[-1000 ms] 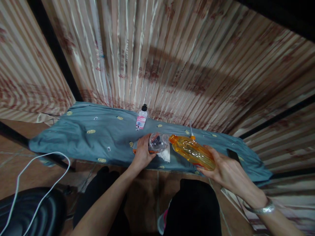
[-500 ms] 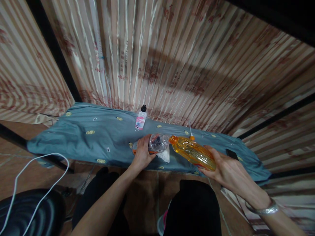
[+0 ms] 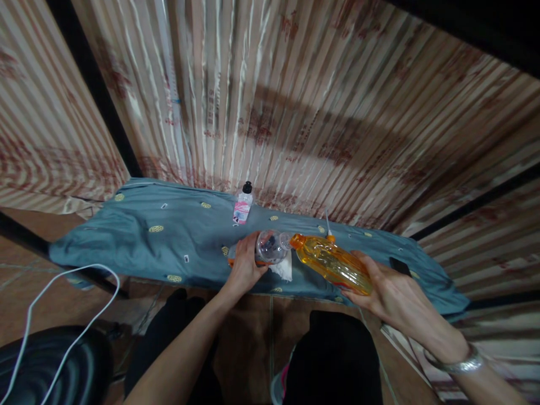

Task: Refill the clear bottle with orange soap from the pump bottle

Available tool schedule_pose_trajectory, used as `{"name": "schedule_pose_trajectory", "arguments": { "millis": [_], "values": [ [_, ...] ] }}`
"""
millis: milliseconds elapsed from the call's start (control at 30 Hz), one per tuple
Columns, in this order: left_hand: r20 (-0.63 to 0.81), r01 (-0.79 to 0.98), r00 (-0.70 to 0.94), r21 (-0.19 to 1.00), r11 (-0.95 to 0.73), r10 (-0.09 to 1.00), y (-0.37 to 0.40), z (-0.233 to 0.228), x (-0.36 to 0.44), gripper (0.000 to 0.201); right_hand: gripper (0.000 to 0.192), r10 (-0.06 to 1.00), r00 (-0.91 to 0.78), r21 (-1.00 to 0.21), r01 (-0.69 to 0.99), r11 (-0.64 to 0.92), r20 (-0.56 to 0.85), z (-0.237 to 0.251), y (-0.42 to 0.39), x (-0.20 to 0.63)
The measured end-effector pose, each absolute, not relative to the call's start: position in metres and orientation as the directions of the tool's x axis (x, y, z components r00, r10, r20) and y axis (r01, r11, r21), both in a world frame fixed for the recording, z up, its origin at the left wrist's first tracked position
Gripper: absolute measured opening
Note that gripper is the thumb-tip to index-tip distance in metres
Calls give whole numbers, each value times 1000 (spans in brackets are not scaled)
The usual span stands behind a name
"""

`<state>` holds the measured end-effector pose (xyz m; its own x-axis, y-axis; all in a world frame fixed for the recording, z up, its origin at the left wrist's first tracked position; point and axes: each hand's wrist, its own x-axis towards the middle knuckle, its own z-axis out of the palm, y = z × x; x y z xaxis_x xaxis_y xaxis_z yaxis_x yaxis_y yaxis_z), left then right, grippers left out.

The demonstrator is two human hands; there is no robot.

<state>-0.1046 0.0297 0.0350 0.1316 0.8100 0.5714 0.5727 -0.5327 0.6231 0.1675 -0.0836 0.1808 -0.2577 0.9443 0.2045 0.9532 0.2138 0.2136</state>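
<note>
My left hand [image 3: 246, 264] is wrapped round a clear plastic bottle [image 3: 270, 246], tilted with its mouth to the right. My right hand [image 3: 386, 289] grips an orange-yellow bottle [image 3: 331, 263] of see-through liquid, tipped so that its neck points left. The two mouths meet or nearly meet; whether liquid flows between them I cannot tell. Below the clear bottle lies a crumpled white tissue [image 3: 283, 269]. An orange pump top [image 3: 331, 238] with a pale tube lies behind the orange-yellow bottle.
A small bottle with a black cap and pink label [image 3: 243, 206] stands toward the back of the teal cloth [image 3: 105, 230]. A dark phone-like object [image 3: 399, 266] lies at right. Pleated curtains [image 3: 295, 112] hang behind, with black frame bars [image 3: 99, 90]. A white cable [image 3: 29, 315] loops at lower left.
Both hands keep their hold on the bottles, mouth to mouth. The whole view has shifted very slightly; nothing else visibly differs.
</note>
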Motion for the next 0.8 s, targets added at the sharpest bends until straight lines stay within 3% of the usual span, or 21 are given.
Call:
{"name": "schedule_pose_trajectory", "arguments": {
  "millis": [800],
  "values": [
    [560,552,148,637,-538,815,30,36,-106,84,61,935,-271,226,949,220,228,183,-86,165]
  ]
}}
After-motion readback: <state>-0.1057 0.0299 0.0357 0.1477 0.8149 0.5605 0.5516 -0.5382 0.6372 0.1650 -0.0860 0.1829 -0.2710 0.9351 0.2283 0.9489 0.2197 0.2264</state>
